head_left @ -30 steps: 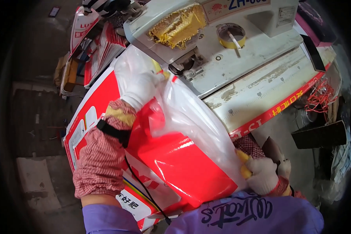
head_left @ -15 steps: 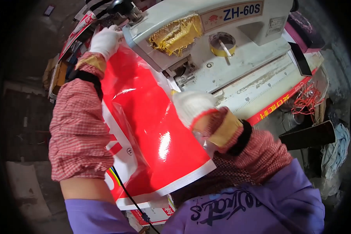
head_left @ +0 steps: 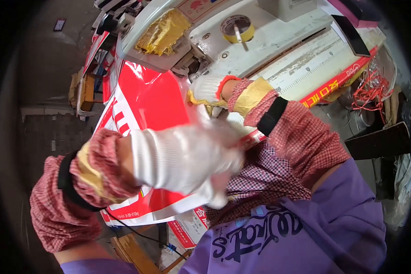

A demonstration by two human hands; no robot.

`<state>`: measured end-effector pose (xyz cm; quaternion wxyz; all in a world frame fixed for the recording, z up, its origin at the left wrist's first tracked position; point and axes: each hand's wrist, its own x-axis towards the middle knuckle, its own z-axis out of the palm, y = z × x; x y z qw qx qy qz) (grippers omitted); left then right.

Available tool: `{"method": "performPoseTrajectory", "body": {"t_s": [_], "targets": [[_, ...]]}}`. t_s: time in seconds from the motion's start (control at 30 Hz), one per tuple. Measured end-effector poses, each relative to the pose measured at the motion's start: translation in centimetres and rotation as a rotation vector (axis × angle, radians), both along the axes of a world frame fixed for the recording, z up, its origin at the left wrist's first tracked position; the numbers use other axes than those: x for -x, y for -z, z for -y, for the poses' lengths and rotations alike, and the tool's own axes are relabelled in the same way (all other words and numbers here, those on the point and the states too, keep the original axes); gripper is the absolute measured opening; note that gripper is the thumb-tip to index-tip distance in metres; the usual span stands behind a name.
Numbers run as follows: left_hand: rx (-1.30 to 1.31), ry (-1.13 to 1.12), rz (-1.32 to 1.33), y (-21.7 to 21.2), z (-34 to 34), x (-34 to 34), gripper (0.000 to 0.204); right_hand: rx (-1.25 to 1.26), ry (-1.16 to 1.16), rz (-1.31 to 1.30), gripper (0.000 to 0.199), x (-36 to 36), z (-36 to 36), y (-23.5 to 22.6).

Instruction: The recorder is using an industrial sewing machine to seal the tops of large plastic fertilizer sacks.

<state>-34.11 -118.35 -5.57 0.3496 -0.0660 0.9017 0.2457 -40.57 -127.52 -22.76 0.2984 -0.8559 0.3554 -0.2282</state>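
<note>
A glossy red-and-white printed bag [head_left: 157, 100] lies at the sewing machine [head_left: 187, 55], its far part beside the needle area. My left hand [head_left: 187, 160], in a white knitted glove, is over the near right part of the bag; motion smears its fingers. My right hand [head_left: 208, 91], in a white glove with yellow on the fingers, is curled just in front of the needle area by the bag's right edge. What lies in its fingers is hidden. Checked sleeves cover both forearms.
A tape roll [head_left: 237, 28] with a white stick across it rests on the machine bed. A dark phone-like slab [head_left: 351, 35] lies at the right end. Red string [head_left: 372, 93] hangs in a tangle at the right. Printed packages [head_left: 185, 233] lie below the bag.
My left hand has come back from the bag's far left corner towards my body and to the right. The bag's near part has shifted and folded. My right hand has moved slightly up and left.
</note>
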Motion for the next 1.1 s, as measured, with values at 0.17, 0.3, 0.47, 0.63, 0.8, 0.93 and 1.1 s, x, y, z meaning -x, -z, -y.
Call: {"method": "performPoseTrajectory", "body": {"t_s": [0.17,0.3,0.47,0.63,0.8,0.93,1.1], "targets": [[-0.572,-0.869,0.342,-5.1,2.5,-0.3,0.035,0.246,0.026,-0.291,0.022,0.9,-0.6,-0.5],[-0.136,-0.609,0.596,-5.0,2.1,0.6,0.035,0.241,0.063,-0.149,0.021,0.7,-0.9,0.1],[0.151,-0.106,0.977,-4.0,-4.1,0.1,0.034,0.172,0.138,-0.221,0.02,0.5,-1.5,0.6],[0.288,-0.109,1.024,-6.1,-7.5,-1.3,0.041,0.267,0.252,-0.038,0.021,-0.7,-3.7,1.0],[0.007,-0.923,0.537,-6.6,-5.1,-0.6,0.021,0.27,0.209,-0.123,0.026,-2.9,1.3,6.8],[0.044,-0.724,0.541,-7.0,-4.1,-1.1,0.03,-0.03,0.14,-0.104,0.03,-1.4,0.2,3.3],[0.064,-0.903,0.575,-8.1,-3.8,-1.5,0.037,0.08,0.176,-0.13,0.03,0.3,-2.0,0.6]]}}
